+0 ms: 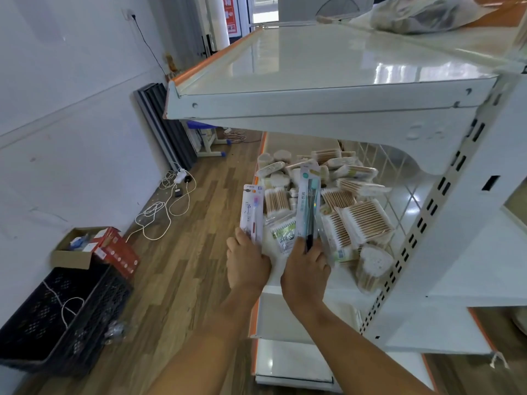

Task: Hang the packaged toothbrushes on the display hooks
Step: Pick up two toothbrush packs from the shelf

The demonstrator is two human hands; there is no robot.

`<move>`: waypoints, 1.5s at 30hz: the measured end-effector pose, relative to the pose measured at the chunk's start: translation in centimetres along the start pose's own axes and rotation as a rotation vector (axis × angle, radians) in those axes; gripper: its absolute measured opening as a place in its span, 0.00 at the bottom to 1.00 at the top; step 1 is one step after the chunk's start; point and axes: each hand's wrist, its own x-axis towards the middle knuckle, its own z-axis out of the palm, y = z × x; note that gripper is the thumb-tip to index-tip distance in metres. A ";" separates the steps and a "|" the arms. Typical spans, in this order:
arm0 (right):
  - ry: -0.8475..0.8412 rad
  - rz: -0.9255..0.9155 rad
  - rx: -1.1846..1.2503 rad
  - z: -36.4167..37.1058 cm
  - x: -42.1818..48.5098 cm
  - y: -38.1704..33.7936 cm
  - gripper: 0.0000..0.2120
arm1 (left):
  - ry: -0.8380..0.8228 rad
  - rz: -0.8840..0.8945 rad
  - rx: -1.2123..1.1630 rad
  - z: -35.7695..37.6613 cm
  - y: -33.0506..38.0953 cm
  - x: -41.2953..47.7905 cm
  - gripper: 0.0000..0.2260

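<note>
A person's left hand [248, 263] grips the lower end of a white toothbrush pack [251, 212], fingers curled round it. Just to its right, the right hand [305, 269] grasps the bottom of a teal toothbrush pack [308, 206]. Both packs stand roughly upright over the near edge of a white shelf [345, 280] heaped with cotton swab packs [362, 220]. A glossy upper shelf [328, 61] juts out above. On the wooden floor [185, 266] to the left lie white cables [159, 215], a cardboard box [77, 252] and a black crate [57, 323].
</note>
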 end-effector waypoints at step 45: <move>-0.315 0.127 1.282 1.1 4.2 -17.7 0.10 | 0.228 -0.119 -0.792 -10.8 -9.5 10.1 0.19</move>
